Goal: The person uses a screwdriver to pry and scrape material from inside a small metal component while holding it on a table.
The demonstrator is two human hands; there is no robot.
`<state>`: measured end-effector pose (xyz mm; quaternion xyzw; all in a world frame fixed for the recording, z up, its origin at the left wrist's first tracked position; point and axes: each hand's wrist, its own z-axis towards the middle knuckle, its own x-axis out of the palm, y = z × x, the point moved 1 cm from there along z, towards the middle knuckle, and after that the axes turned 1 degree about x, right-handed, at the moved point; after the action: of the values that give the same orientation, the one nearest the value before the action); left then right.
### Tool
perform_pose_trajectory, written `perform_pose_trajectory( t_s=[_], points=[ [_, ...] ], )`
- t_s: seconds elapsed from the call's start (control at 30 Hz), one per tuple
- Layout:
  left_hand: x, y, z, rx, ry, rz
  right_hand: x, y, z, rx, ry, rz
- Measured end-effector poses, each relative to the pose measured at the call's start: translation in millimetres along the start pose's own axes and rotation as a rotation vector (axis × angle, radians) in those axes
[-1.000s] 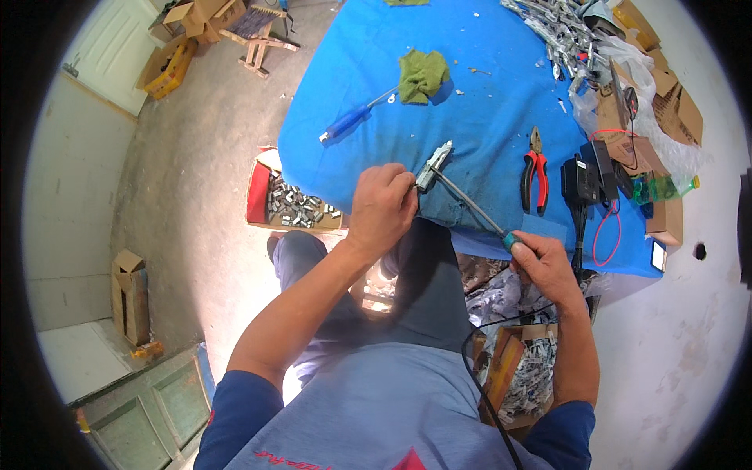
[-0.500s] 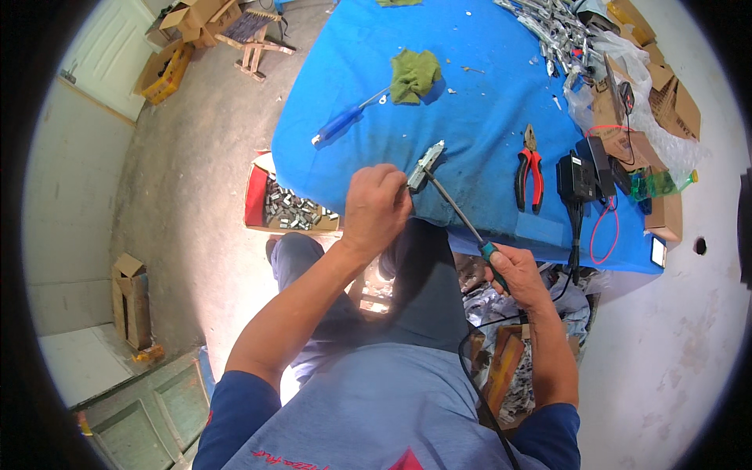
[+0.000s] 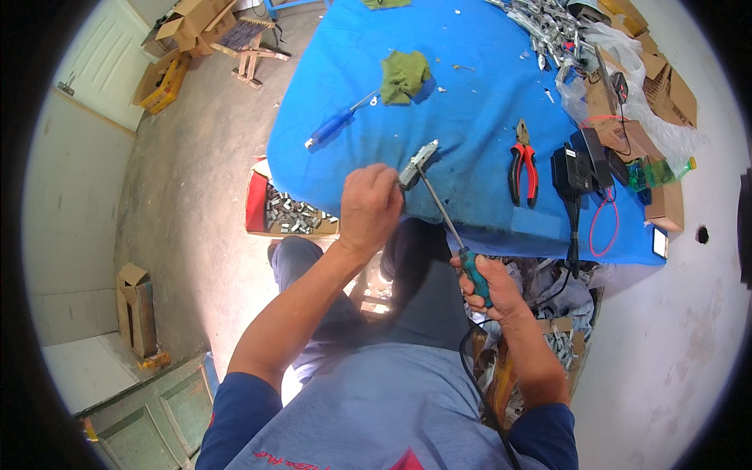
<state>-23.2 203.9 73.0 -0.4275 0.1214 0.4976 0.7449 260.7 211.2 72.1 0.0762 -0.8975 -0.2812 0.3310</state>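
My left hand [image 3: 370, 207] grips the near end of an elongated silvery metal part [image 3: 417, 162] at the front edge of the blue-covered table. Its fingertips are closed on the part, whose exact kind I cannot make out. In my right hand [image 3: 495, 287] is a screwdriver [image 3: 442, 207] with a teal and black handle. The long shaft slants up to the left, and its tip meets the side of the metal part. A blue-handled screwdriver [image 3: 333, 128] lies on the cloth beyond my left hand. Red and black pliers [image 3: 523, 164] rest farther right.
A green rag [image 3: 404, 77] lies on the blue table [image 3: 470, 110]. Black power adapters [image 3: 576, 168] with cables sit at right. Many metal parts [image 3: 540, 27] are heaped at the far right. Below the table's left edge stands a box [image 3: 255, 202] of small metal pieces.
My right hand has shifted left and slightly down, so the screwdriver stands steeper, its tip still at the metal part. The view has moved slightly.
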Motion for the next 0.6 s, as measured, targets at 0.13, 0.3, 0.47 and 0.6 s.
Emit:
perform_pose_trajectory(
  t_s=[0.13, 0.3, 0.47, 0.6],
  points=[
    [2, 1, -1, 0.003, -0.004, 0.010, 17, -1, -6, -0.253, -0.267, -0.657],
    [2, 1, -3, 0.003, 0.001, 0.005, 37, 34, -31, -0.746, -0.471, -1.475],
    [1, 1, -3, 0.021, -0.009, 0.000, 53, 72, -57, -0.676, -0.457, -1.774],
    [0, -1, -4, 0.019, -0.019, -0.007, 44, 87, -49, -0.642, -0.368, -1.587]
  ],
)
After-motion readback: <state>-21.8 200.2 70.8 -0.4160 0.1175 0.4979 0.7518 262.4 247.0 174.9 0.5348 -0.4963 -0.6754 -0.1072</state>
